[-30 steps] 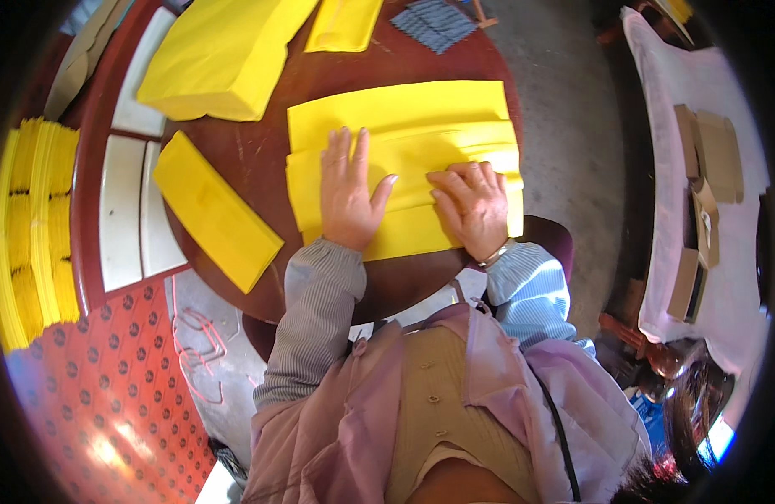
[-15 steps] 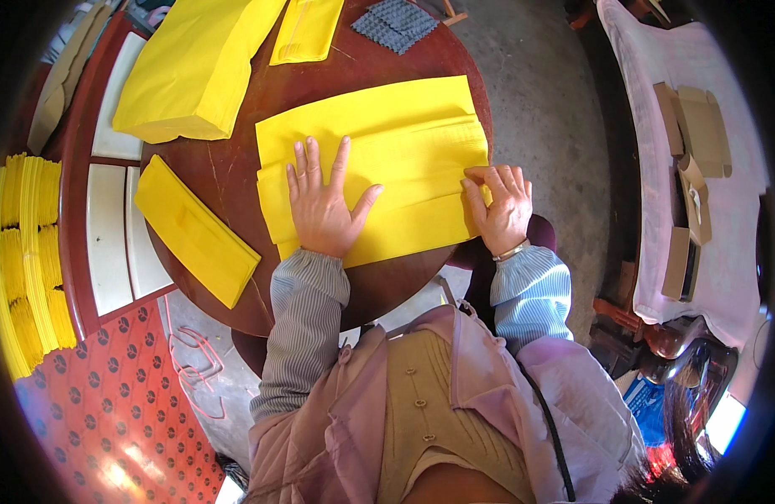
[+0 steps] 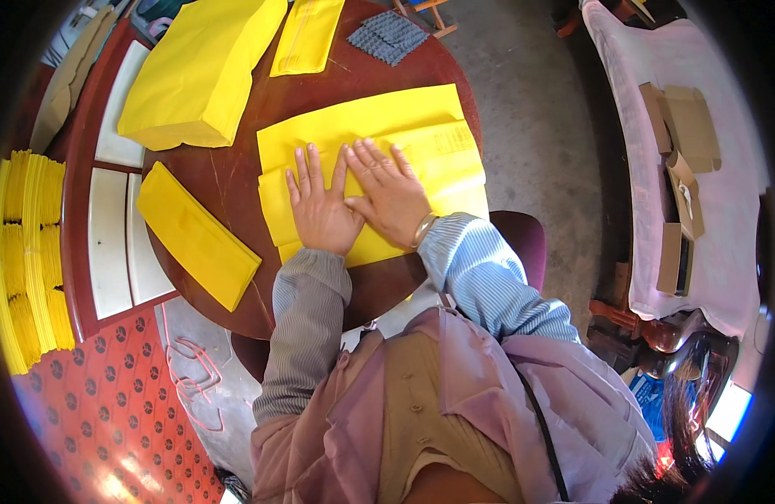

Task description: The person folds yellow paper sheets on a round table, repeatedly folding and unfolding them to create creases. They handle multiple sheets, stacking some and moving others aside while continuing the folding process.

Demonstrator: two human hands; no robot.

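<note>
A yellow fabric piece (image 3: 442, 172) with crosswise folds lies on the round dark-red table (image 3: 215, 189). My left hand (image 3: 324, 208) rests flat on its left part, fingers spread. Beside it, my right hand (image 3: 394, 197) presses flat on the middle, fingers stretched out and thumb touching or close to the left hand. Neither hand grips anything. Left of them lies a narrow folded yellow piece (image 3: 196, 237). A bulky yellow block-shaped bundle (image 3: 194, 80) stands at the far left of the table, with another folded yellow piece (image 3: 305, 38) next to it.
A grey textured cloth (image 3: 387, 37) lies at the table's far edge. Stacked yellow pieces (image 3: 35, 252) stand at the far left, near a white-panelled cabinet (image 3: 110, 244). To the right, open cardboard boxes (image 3: 690, 134) sit on a pink-covered surface (image 3: 648, 294). A purple seat (image 3: 522, 239) shows beside the table.
My right hand has moved left from the fabric's right edge, its bent fingers straightening, and now lies flat beside the left hand. The left hand stays in place.
</note>
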